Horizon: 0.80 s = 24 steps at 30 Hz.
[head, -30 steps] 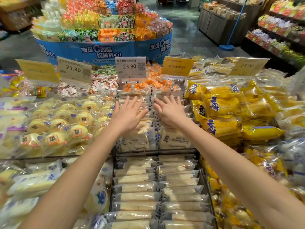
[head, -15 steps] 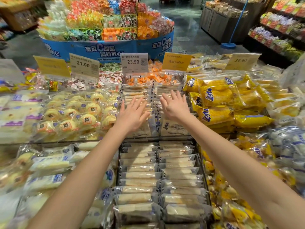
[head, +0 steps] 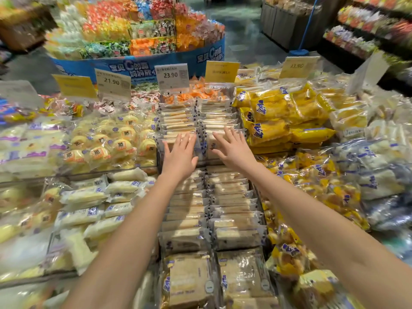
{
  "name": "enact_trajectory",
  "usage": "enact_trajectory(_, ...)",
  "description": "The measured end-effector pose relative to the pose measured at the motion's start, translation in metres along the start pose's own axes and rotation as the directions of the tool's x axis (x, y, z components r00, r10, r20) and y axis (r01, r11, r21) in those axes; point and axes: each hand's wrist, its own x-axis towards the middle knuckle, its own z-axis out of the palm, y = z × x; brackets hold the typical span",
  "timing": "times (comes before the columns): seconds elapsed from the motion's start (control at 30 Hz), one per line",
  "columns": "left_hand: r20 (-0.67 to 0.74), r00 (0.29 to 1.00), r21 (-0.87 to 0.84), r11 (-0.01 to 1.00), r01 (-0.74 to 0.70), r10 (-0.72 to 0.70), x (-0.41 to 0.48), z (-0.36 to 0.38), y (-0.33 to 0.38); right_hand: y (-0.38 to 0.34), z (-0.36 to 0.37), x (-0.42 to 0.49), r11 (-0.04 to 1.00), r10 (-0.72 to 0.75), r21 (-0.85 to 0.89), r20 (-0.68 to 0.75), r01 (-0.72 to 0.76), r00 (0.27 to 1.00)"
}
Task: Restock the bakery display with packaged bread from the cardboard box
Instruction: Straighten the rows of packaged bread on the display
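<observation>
Bakery display (head: 73,175): it fills the view, two tiers of wrapped bread stepping down from the 23.90 price card (head: 171,75) towards the person.
Blue candy stand (head: 142,63): one, round, just behind the card and heaped with bright sweets.
Upper sandwich bread packs (head: 178,117): here's the action, two columns side by side starting right below the card. The packs stand on edge, each with its long axis running left to right, and the columns run straight from the card towards the camera. Too tightly packed and blurred to count.
Lower sandwich bread packs (head: 231,210): two more columns, one tier down from the card and in line with the upper pair. Same lie, long axis across, and the nearest packs lean back to show their faces.
Yellow bags (head: 274,112): a loose heap just right of the card, long axes mostly across.
Round cakes (head: 121,132): clear-wrapped, orange labels up, down and left of the card.
Left hand (head: 179,158): palm down, fingers straight and fanned, gripping nothing. It sits at the near end of the left upper column, below the card, with the packs under and ahead of the fingertips.
Right hand (head: 234,150): the same story, palm down with flat, spread fingers over the near end of the right upper column, holding nothing. Whether either hand presses down or only hovers, I cannot tell.
Hands: two, near each other but apart.
</observation>
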Motion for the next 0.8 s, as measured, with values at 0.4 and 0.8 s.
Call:
enact_trajectory(0.4, 0.021, 0.902, 0.068, 0.899, -0.433, 0.432, -0.019, -0.047, 0.121, 0.065, -0.067, -0.154, 0.913, 0.401, 0.158, -0.163, -0.377, 0.901)
enact_trajectory(0.8, -0.021, 0.615, 0.107, 0.614, -0.782, 0.788, -0.126, -0.053, 0.398, 0.203, -0.092, -0.423, 0.687, 0.726, 0.161, -0.160, -0.708, 0.668)
